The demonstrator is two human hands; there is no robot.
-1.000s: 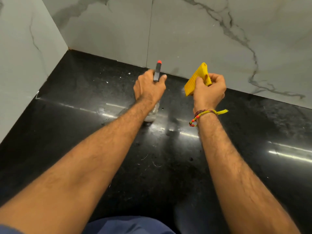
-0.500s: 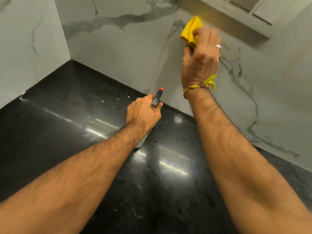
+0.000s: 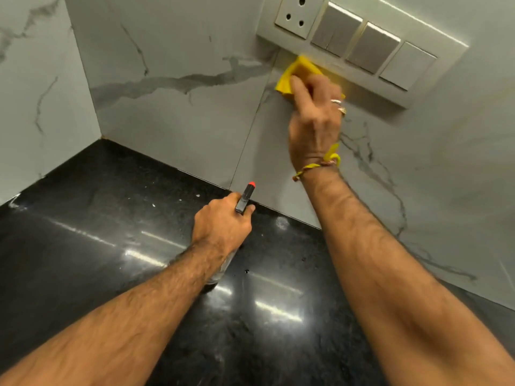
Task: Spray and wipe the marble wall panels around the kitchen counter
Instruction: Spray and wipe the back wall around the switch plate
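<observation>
My right hand (image 3: 315, 118) presses a folded yellow cloth (image 3: 298, 75) flat against the white marble wall panel (image 3: 178, 112), just under the switch plate. Its fingers lie spread over the cloth. My left hand (image 3: 223, 222) grips a clear spray bottle (image 3: 223, 270) that stands on the black counter (image 3: 83, 246). The bottle's black nozzle with a red tip (image 3: 246, 195) sticks up past my fingers and points toward the wall. Most of the bottle is hidden by my hand and wrist.
A white switch plate (image 3: 362, 48) with a socket and several switches is set in the back wall above the cloth. A second marble panel (image 3: 36, 101) forms the left wall and meets the back wall in a corner. White specks dot the counter near the wall.
My right hand has risen from above the counter to the wall with the cloth and moved up under the switch plate. My left hand has stayed on the spray bottle.
</observation>
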